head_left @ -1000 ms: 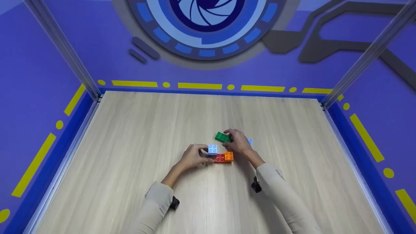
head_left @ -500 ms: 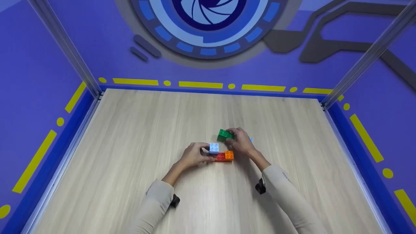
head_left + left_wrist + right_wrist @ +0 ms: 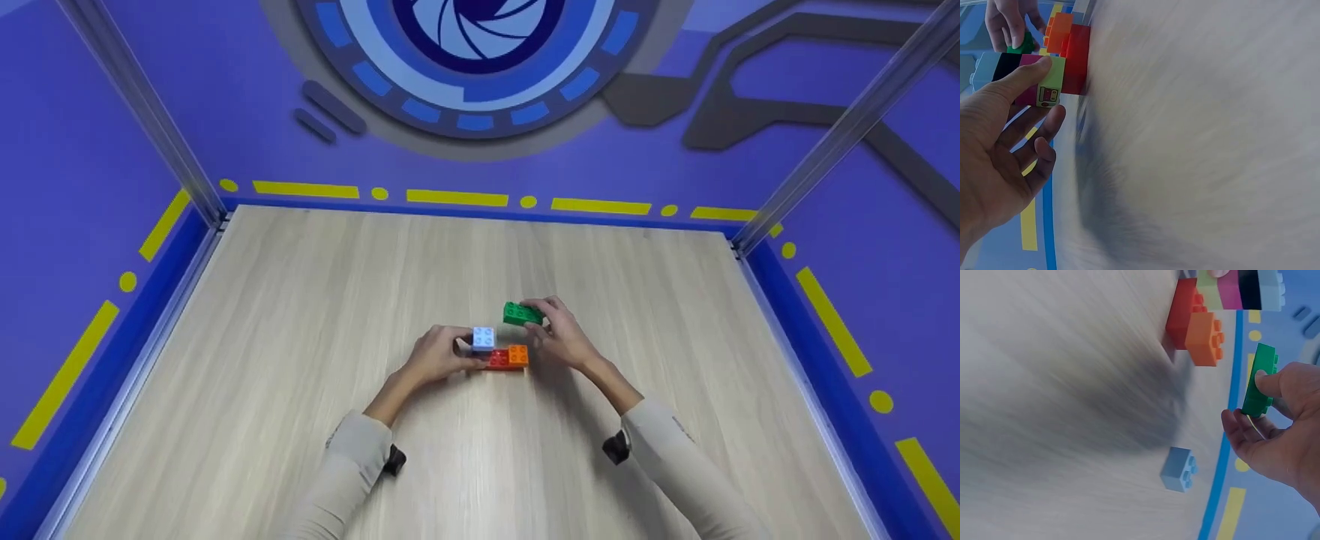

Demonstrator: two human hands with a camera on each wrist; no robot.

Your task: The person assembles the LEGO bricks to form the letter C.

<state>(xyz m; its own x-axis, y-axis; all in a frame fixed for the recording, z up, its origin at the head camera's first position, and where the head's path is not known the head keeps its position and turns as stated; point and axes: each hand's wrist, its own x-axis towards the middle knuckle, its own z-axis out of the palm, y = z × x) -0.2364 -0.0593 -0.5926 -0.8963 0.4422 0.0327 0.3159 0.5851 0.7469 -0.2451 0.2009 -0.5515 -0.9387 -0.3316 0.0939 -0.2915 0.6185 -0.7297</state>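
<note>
My left hand pinches a stack of toy building bricks whose light blue top brick shows in the head view. Below it, the left wrist view shows a black brick, a magenta one and a printed light green one. This stack stands at one end of a long red brick; an orange brick sits on the other end. Beyond them my right hand grips a green brick between thumb and fingers, held up off the table with its studs facing up.
A loose light blue brick rests on the wooden table, seen in the right wrist view but hidden behind the right hand in the head view. Purple-blue walls enclose the table at the back and both sides.
The right hand has lifted the green brick and turned it straighter, with its wrist swinging right. The loose light blue brick has gone out of sight behind that hand. The left hand keeps its grip.
</note>
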